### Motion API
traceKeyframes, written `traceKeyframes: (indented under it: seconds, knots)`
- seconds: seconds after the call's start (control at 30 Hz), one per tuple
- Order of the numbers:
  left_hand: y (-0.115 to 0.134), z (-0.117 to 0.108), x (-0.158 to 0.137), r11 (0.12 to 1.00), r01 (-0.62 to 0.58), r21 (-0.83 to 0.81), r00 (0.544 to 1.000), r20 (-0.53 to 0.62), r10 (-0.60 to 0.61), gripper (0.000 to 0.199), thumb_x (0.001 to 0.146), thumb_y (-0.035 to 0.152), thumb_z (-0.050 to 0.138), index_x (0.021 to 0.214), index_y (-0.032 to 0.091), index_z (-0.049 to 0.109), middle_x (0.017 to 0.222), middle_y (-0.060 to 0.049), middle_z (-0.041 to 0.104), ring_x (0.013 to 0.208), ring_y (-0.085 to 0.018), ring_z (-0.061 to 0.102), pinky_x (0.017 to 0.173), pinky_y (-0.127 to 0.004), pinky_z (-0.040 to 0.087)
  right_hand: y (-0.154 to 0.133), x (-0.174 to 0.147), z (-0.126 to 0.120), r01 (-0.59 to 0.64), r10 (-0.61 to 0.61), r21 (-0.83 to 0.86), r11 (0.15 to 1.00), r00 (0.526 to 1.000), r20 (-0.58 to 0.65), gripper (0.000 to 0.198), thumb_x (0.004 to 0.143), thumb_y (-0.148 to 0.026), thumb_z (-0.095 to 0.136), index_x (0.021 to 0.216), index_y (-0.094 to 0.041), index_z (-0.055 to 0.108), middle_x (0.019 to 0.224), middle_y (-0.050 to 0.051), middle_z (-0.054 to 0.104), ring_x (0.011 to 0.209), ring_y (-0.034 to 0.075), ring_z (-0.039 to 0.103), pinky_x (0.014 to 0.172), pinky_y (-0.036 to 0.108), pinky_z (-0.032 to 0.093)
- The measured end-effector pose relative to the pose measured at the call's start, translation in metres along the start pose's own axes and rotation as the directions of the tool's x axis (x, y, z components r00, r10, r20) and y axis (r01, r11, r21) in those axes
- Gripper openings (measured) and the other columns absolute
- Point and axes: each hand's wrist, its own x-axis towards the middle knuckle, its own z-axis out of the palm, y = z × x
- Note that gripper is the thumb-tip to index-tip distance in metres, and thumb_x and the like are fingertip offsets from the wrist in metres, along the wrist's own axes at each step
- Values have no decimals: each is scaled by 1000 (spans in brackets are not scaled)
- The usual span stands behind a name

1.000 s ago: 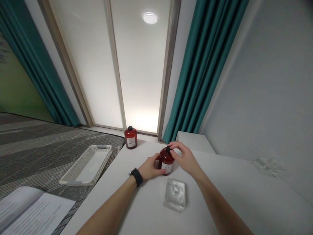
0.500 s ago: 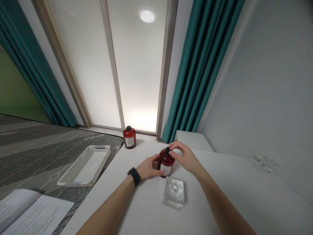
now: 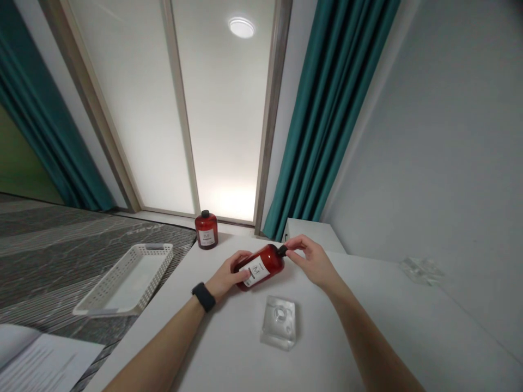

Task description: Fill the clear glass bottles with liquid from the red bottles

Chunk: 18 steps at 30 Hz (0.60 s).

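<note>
A red-brown bottle [image 3: 261,267] with a white label lies tilted over, its neck pointing up and to the right. My left hand [image 3: 229,275], a black watch on its wrist, is wrapped round the lower body of the bottle. At the other end, the fingers of my right hand [image 3: 309,258] pinch the black cap [image 3: 281,250]. Whether the bottle touches the table is hard to tell. Just in front of it lies a clear block-shaped dish [image 3: 278,323] with a round hollow.
A second red-brown bottle [image 3: 206,231] stands upright at the table's far left corner. A white basket [image 3: 143,272] and an open booklet [image 3: 44,359] lie left of the white table [image 3: 229,348]. Clear plastic [image 3: 421,270] sits at the right, and a white cabinet [image 3: 314,234] stands behind.
The bottle between my hands has gone from upright to tilted, its base swung left with my left hand. My right hand has stayed at the cap. The view has shifted slightly.
</note>
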Motion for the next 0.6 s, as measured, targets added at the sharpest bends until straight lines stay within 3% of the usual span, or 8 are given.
traceKeyframes:
  seconds: [0.13, 0.2, 0.33, 0.43, 0.53, 0.6]
  knots:
    - [4, -3, 0, 996, -5, -86, 991, -137, -6, 59, 66, 53, 83, 105, 17, 57, 100, -5, 65, 83, -20, 61, 64, -25, 47, -4, -3, -3, 41, -41, 6, 999, 998, 51, 22, 86, -25, 62, 108, -22, 65, 98, 6, 68, 92, 21, 65, 89, 39, 51]
    - [4, -5, -1, 997, 18, -74, 991, -129, -28, 57, 67, 55, 82, 104, 17, 58, 96, -4, 65, 79, -19, 61, 64, -25, 47, -8, -5, -6, 81, -80, -12, 997, 992, 93, 23, 87, -21, 59, 108, -23, 66, 104, 7, 66, 97, 21, 64, 92, 39, 50]
    - [6, -7, -1, 998, 55, 12, 996, 75, -56, 63, 66, 54, 83, 111, 15, 61, 102, -8, 68, 90, -23, 63, 78, -33, 49, -15, -9, -14, 101, -87, -61, 993, 976, 200, 22, 85, -16, 57, 104, -23, 66, 106, 6, 66, 102, 22, 62, 95, 40, 48]
    - [7, -4, -3, 997, 39, 68, 977, 207, -52, 69, 63, 47, 87, 117, 15, 59, 113, -12, 67, 102, -28, 63, 87, -42, 50, -16, -11, -18, 50, -22, -100, 994, 966, 258, 20, 86, -18, 57, 103, -23, 66, 104, 6, 67, 99, 21, 64, 91, 38, 50]
    - [9, 1, -4, 958, -71, 276, 990, 136, 34, 69, 66, 41, 85, 124, 17, 55, 119, -13, 65, 105, -30, 63, 91, -48, 49, -8, -10, -16, -89, 123, -163, 983, 970, 210, 17, 83, -24, 60, 99, -22, 66, 97, 5, 70, 89, 20, 66, 83, 35, 52]
    - [10, 4, -5, 848, -184, 497, 983, 78, 167, 66, 70, 38, 83, 126, 19, 54, 122, -12, 63, 108, -30, 61, 96, -50, 48, -2, -10, -13, -171, 207, -211, 962, 965, 160, 12, 82, -28, 61, 90, -20, 66, 84, 4, 70, 76, 20, 65, 72, 33, 52]
